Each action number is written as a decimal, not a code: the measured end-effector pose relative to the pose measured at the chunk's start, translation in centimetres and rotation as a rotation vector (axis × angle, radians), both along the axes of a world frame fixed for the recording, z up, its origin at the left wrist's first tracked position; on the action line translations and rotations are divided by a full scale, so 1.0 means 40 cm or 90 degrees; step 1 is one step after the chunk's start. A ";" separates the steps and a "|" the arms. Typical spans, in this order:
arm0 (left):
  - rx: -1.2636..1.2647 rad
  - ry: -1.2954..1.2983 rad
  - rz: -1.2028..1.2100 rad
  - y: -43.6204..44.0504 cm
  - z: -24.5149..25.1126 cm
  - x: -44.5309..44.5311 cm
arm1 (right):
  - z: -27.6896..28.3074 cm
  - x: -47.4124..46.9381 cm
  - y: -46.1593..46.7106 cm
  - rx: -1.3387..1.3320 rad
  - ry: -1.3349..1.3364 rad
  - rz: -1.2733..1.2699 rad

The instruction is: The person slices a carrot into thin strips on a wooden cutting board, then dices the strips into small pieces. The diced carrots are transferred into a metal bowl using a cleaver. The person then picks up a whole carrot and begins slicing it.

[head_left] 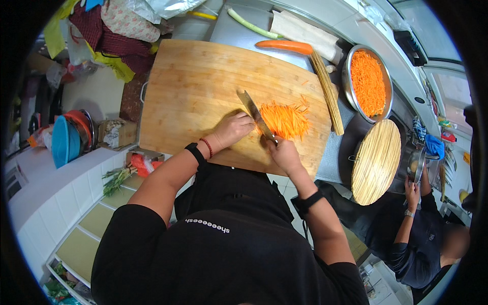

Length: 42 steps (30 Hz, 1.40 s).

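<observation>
My right hand (285, 154) grips the handle of a cleaver-like kitchen knife (256, 113). Its broad blade points away from me over a wooden cutting board (190, 80). Just left of the blade, my left hand (235, 127) rests on the board with its fingers curled and their tips close to the steel. Whatever may lie under those fingers is hidden. A heap of shredded carrot (286, 120) spreads on the board along the right side of the blade.
Behind the board lie a whole carrot (284, 46) and a green stalk (251, 26). A bundled-stick brush (328, 91) leans along its right edge. Farther right are a steel bowl of shredded carrot (368, 84), a round woven lid (376, 162) and another person (408, 236) holding a metal bowl (416, 166).
</observation>
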State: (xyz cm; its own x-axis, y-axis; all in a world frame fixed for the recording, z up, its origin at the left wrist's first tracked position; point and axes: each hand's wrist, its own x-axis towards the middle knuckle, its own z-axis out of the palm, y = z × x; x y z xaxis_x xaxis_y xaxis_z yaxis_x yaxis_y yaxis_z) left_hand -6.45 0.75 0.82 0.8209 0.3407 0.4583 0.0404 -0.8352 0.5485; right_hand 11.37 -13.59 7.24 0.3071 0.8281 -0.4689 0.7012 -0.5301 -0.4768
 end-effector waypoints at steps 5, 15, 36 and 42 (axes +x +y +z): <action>0.009 -0.015 0.021 -0.003 -0.001 0.003 | 0.002 0.000 -0.011 0.063 -0.004 -0.008; 0.011 -0.015 0.018 -0.006 -0.008 -0.001 | 0.049 0.029 -0.029 -0.018 -0.036 0.053; -0.059 0.032 0.009 -0.005 -0.003 -0.038 | 0.065 -0.013 -0.025 -0.013 -0.043 0.039; -0.029 0.023 -0.003 0.003 -0.017 -0.033 | 0.030 -0.037 -0.028 -0.023 -0.075 0.039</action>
State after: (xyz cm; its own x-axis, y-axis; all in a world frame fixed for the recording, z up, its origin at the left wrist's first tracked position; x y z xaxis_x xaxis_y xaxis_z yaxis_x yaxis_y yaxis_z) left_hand -7.76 0.87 0.13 0.8382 0.3572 0.4121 0.0578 -0.8096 0.5842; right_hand 9.90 -14.71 8.44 0.3110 0.8304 -0.4623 0.7828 -0.4997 -0.3709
